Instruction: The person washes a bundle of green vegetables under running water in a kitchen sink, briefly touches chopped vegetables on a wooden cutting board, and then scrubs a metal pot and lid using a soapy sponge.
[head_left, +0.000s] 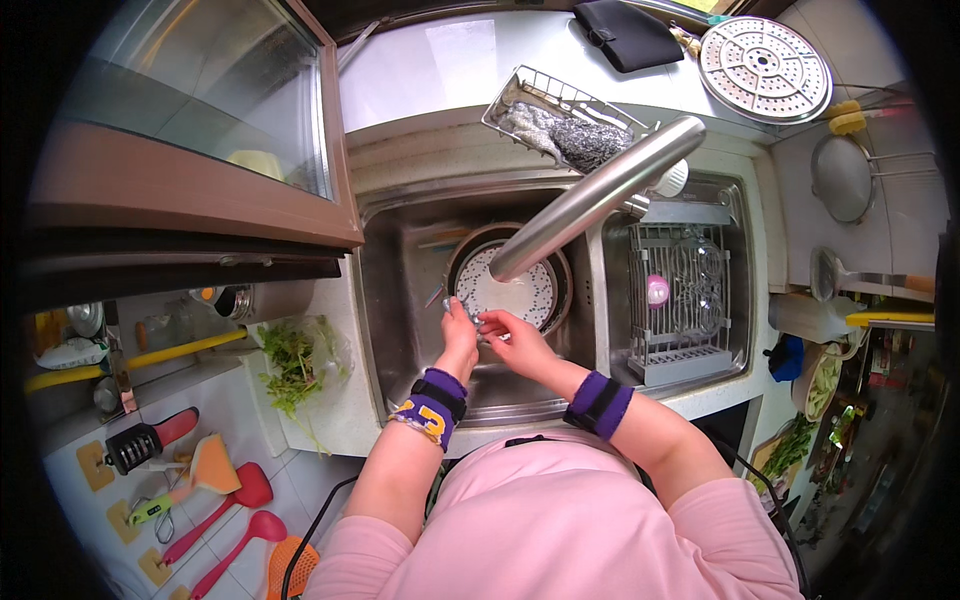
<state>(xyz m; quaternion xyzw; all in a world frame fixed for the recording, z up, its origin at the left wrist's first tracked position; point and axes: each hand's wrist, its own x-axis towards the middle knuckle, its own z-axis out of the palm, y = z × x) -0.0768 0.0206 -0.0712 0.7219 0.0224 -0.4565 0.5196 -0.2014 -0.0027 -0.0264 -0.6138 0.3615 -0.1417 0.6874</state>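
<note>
My left hand (459, 337) holds a small silvery, shiny thing (471, 311) over the front rim of a round pot (564, 259) in the left sink basin (405, 352). What the silvery thing is cannot be made out. My right hand (521, 346) meets it from the right, with thumb and fingertips pinched on its near end. Inside the pot sits a white dish (525, 296) with dark speckles, partly covered by the steel faucet spout (577, 206). Thin coloured sticks (433, 295) lie in the basin left of the pot. Both my wrists wear purple bands.
Behind the faucet, a wire basket (517, 82) holds steel-wool scourers (592, 142). In the right basin stands a grey rack (637, 330) with clear glassware (697, 277) and a pink item (658, 291). An open window (225, 180) juts in at left, above leafy greens (292, 364).
</note>
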